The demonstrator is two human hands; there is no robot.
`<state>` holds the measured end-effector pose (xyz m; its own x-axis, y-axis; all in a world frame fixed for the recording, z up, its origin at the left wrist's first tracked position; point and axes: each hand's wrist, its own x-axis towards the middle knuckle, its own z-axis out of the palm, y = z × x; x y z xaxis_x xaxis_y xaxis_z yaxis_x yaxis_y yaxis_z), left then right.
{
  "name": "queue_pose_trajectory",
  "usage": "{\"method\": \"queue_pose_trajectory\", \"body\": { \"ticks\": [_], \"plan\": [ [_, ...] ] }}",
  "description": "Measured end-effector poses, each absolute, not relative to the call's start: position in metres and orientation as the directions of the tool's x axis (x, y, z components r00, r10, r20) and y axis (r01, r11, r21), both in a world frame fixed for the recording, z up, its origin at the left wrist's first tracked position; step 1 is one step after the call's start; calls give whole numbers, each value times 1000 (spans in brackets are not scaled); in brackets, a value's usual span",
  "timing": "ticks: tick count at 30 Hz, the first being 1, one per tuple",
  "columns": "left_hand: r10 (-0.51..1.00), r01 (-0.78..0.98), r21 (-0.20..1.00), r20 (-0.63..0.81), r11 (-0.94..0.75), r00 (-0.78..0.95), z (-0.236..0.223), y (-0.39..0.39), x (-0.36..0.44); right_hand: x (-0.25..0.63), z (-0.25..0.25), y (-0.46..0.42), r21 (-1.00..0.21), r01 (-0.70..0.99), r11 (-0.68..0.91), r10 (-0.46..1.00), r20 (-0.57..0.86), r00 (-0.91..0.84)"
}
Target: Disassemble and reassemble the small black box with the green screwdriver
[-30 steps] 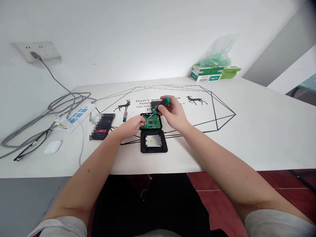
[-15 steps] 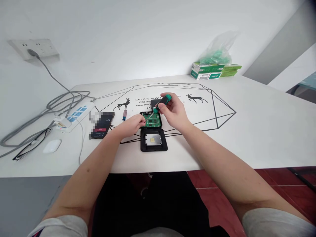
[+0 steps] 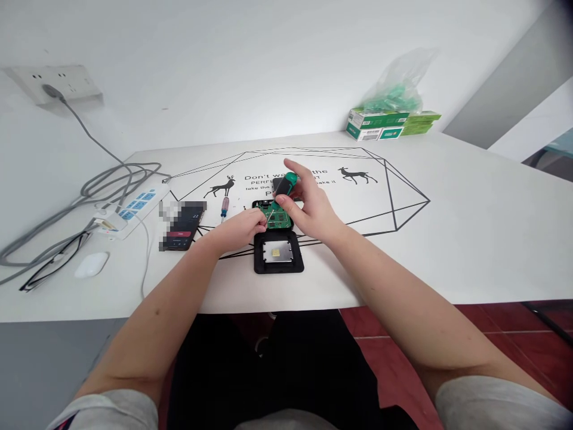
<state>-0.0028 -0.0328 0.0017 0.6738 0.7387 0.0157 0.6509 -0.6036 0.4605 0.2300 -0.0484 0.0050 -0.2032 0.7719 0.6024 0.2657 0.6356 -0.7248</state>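
My right hand (image 3: 316,210) holds a screwdriver (image 3: 285,186) with a green and black handle, thumb on one side and forefinger lifted off. The tool leans, its thin shaft running down to the left over a green circuit board (image 3: 281,221) in a black case. At the board's left edge my left hand (image 3: 239,231) is closed, fingertips beside the screwdriver's tip; what they pinch is hidden. Just in front of the case lies a black cover (image 3: 299,266) with a silver metal plate (image 3: 268,253) and a small yellowish pad.
A second screwdriver (image 3: 224,206) lies left of the board, near a phone (image 3: 184,227). Farther left are a power strip (image 3: 134,209), coiled grey cable (image 3: 89,206), glasses (image 3: 54,261) and a white case (image 3: 92,265). Green boxes (image 3: 378,124) under a plastic bag (image 3: 398,83) stand at the back right.
The screwdriver's handle has shifted left and stands more upright. My right forefinger has straightened off the handle. My left hand stays at the board's edge, and the view has shifted slightly.
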Motion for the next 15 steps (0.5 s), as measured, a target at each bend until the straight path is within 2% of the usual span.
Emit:
{"method": "queue_pose_trajectory", "body": {
  "ticks": [8,15],
  "plan": [
    [685,604,538,-68,-588,726,8,-40,-3,219,3,-56,-746,16,666,707,624,-333],
    [655,590,540,-91,-600,750,5,-36,-9,205,-1,-59,-733,-8,680,682,636,-362]
  ]
}}
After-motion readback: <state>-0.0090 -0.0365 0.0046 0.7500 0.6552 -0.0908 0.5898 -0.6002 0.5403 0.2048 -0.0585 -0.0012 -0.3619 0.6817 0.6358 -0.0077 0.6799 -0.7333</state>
